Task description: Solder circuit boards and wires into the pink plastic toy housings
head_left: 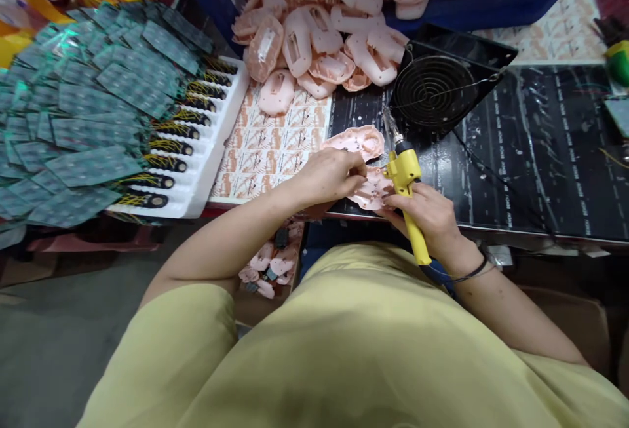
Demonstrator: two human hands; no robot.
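My right hand (435, 218) is wrapped round a yellow soldering gun (407, 172), its metal tip pointing away from me. Under the gun, close to the right fingertips, lies a pink plastic shell (371, 187) with its hollow side up. A second pink shell half (366, 142) rests just beyond it on the bench. My left hand (331, 175) is above the left edge of these shells, thumb and fingers pinched together. Whatever those fingers hold, if anything, is too small to make out. Part of the nearer shell is hidden by both hands and the gun.
A black fan (435, 90) stands behind the gun. Pink shells (314, 31) spill from a blue crate (511, 5). At left, green circuit boards (98, 113) with yellow wires lie by a white foam tray (216, 146). Below the bench edge sits a box of pink parts (270, 264).
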